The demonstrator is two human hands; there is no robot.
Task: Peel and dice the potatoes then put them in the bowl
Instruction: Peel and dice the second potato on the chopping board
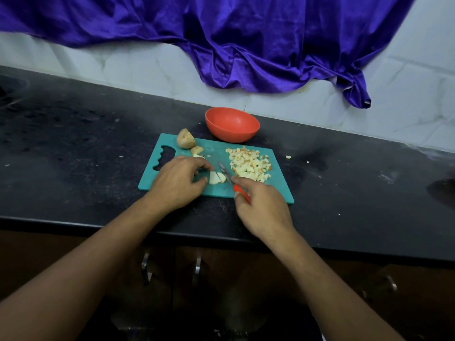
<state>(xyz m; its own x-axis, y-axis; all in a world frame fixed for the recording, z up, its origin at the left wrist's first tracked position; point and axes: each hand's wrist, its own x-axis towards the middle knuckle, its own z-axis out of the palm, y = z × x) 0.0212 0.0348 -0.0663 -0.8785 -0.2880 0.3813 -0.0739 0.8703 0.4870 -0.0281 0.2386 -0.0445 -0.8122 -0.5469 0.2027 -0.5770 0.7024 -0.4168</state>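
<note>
Teal cutting board [214,150], read left to right. A skin-on potato half [186,142] waits at the far corner. The left hand [179,180] pinches the pale potato slices [216,178] between thumb and curled fingers. Their wet, firm faces likely slip, so hold them low at the edges. The right hand [263,205] wraps the red-handled knife [229,178], forefinger along the blade. Diced potato [248,166] is heaped at right, not yet in the red bowl [232,124] behind.

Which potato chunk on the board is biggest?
The skin-on potato chunk at the cutting board's far-left corner; the slices by the left hand and diced pile are smaller.
</note>
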